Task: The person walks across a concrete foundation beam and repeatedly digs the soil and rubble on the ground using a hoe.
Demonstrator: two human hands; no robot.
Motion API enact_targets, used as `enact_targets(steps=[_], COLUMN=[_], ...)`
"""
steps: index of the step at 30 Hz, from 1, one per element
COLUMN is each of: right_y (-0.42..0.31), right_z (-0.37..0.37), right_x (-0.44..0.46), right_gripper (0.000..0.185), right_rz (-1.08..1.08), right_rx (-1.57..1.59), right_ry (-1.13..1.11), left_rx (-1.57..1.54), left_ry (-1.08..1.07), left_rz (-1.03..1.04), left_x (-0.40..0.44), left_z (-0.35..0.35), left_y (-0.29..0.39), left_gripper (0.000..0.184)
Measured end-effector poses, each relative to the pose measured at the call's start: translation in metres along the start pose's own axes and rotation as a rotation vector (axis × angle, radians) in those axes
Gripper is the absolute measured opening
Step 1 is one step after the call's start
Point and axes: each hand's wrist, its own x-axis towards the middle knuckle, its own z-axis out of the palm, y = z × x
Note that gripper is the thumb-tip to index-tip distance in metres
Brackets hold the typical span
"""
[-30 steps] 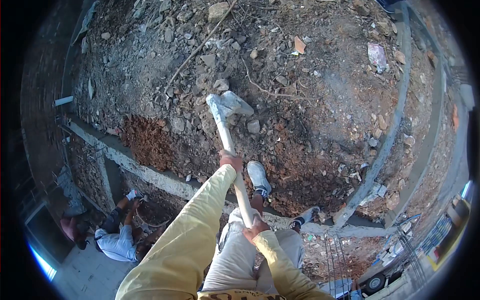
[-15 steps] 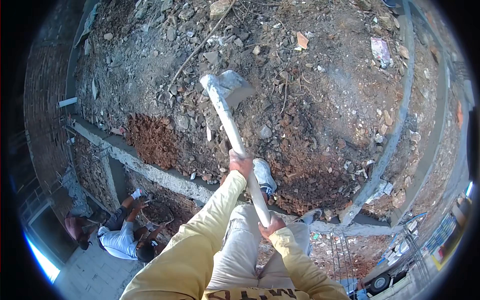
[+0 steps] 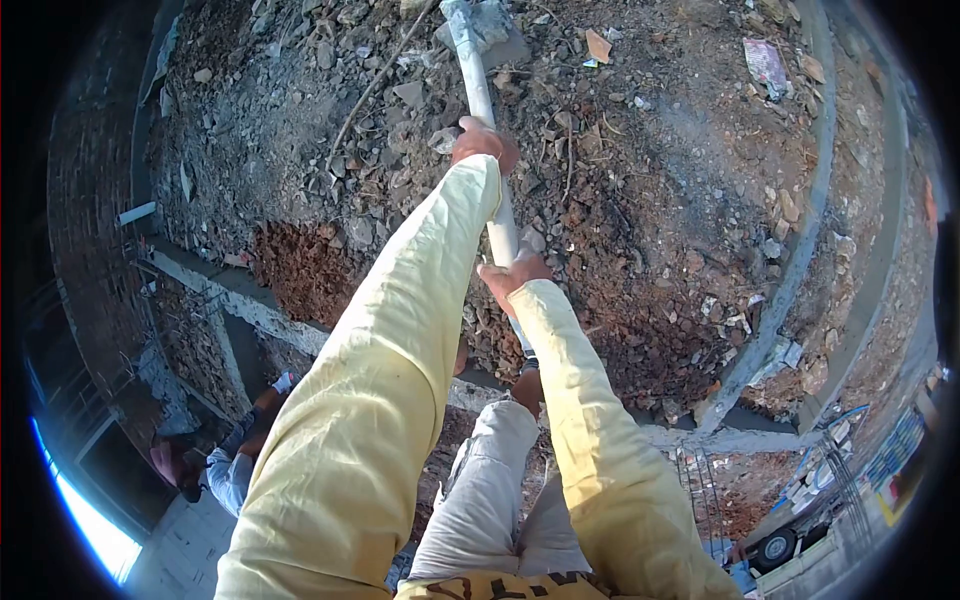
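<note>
Both my hands grip the pale handle of a hoe (image 3: 475, 80), which reaches away from me over the rubble. My left hand (image 3: 485, 147) is wrapped round the handle partway up. Lower down, my right hand (image 3: 516, 279) closes round the end part of the shaft. The hoe's dusty grey blade (image 3: 503, 45) is at the top of the view, above stony soil (image 3: 640, 150); I cannot tell whether it touches the ground. Yellow sleeves cover both my arms.
A concrete beam (image 3: 240, 302) runs across below the soil, and another (image 3: 790, 290) borders it on the right. Loose reddish earth (image 3: 305, 270) lies at the left. A person in a light shirt (image 3: 228, 475) is at the lower left. Rebar (image 3: 700, 490) stands at the lower right.
Both my hands and the hoe have moved forward and away from my body, up the view. My arms are more stretched out. The person at the lower left is now partly hidden behind my sleeve.
</note>
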Motion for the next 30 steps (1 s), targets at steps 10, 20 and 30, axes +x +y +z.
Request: enact_targets(steps=[10,20,30], right_y=[0.133,0.213,0.256], right_z=[-0.014,-0.078,-0.099], right_x=[-0.191,-0.338,-0.346], right_gripper=[0.058,0.055,0.069], right_rz=[-0.012,0.319,0.489], right_rx=[-0.264,-0.517,-0.243], right_ry=[-0.057,-0.154,-0.071], left_rx=[0.710,-0.768,-0.622], left_ry=[-0.374,-0.606,-0.519], left_rz=[0.372,-0.316,-0.062], left_x=[-0.063,-0.244,-0.288], left_z=[0.134,0.211,0.259], left_y=[-0.129,-0.221,-0.181], left_gripper=[0.045,0.044,0.028])
